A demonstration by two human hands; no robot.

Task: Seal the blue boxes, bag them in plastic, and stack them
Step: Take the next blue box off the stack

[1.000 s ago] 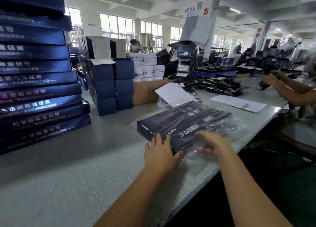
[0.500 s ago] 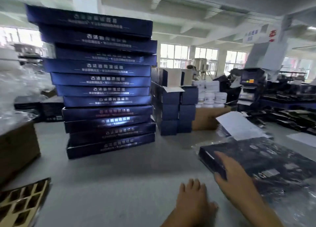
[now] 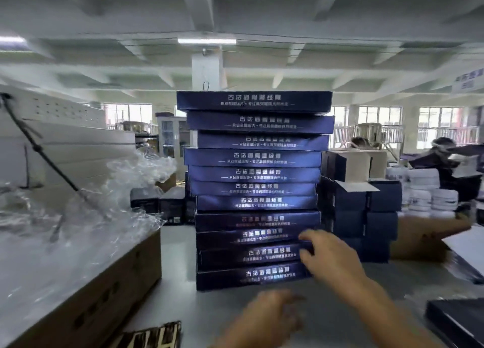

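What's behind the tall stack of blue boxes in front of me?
A white pillar rises behind the stack, and small dark boxes peek out at its left. Whatever sits directly behind is covered.

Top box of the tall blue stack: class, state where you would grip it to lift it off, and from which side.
Probably by its two ends, gripped from the left and the right together. The top box lies flat and wide with its long printed edge facing the camera. Its left end overhangs the box beneath, which leaves finger room.
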